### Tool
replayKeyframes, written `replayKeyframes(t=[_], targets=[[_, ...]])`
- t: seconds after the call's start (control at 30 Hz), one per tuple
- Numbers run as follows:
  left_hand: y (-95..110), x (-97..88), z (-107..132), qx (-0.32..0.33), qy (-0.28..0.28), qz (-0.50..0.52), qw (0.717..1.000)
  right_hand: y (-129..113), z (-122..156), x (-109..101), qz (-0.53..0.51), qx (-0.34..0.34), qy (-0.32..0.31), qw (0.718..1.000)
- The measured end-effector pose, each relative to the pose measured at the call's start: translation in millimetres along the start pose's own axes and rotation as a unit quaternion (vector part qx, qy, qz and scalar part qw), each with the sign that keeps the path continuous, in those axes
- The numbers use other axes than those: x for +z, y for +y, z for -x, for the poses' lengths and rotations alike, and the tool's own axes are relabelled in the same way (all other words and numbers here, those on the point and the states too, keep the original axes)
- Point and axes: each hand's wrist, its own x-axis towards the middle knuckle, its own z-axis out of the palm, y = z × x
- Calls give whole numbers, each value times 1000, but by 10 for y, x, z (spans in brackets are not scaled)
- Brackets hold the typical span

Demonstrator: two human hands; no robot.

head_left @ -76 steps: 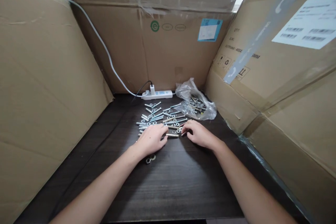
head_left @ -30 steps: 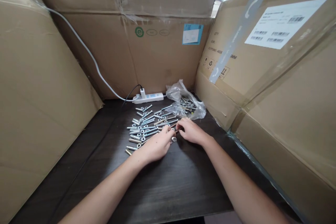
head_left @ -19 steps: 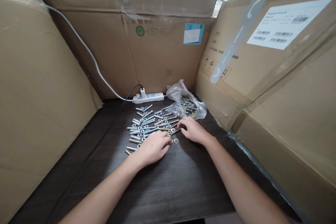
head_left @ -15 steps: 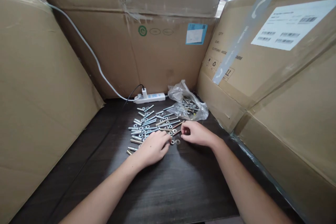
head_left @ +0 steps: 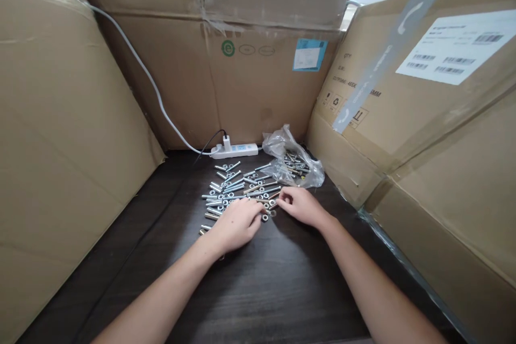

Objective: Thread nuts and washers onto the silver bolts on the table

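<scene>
My left hand (head_left: 237, 223) lies over the lower part of a spread of metal bolts and sleeves (head_left: 234, 185), covering some of them. Its fingers reach right, apart from the thumb, and the index fingertip is close to several washers (head_left: 265, 217). Facing it from the right, my right hand (head_left: 300, 205) has thumb and fingertips brought together by the end of a bronze-coloured bolt (head_left: 275, 194). What lies between those fingertips is too small to make out. Loose washers and nuts are scattered among the bolts.
A clear plastic bag (head_left: 278, 142) with more bolts lies open behind my right hand. At the back, a white power strip (head_left: 237, 150) has a plug and cables. Large cardboard boxes (head_left: 258, 91) wall in the dark table (head_left: 258, 290) on the left, back and right.
My left index finger has stretched out further to the right, over the washers. The right fingertips have closed in slightly beside the bronze-coloured bolt. The whole view has shifted a little.
</scene>
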Motion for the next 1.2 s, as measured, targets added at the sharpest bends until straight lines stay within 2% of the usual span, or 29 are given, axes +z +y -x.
replayKeyframes(t=[0.1,0.2,0.27,0.37,0.47,0.7,1.03,1.2], targets=[[-152,-184,22,-13,39,29,999,161,-56,-42,13,-4,102,995],[-453,-360,124,-59,76,45,994,348,-95,-86,30,22,191,981],[-680,-418,227,-106,111,63,986,453,-104,-98,33,39,218,975],[-937,-400,368,-147,160,77,973,559,-129,-83,38,54,231,971],[-1028,-320,430,-145,160,98,971,617,-227,-44,51,57,219,973],[-986,-251,423,-126,127,120,977,677,-551,5,91,58,149,983],[-960,-294,431,-118,111,102,982,628,-341,-97,87,78,70,991],[-926,-319,441,-113,115,97,982,621,-318,-88,96,86,68,989]])
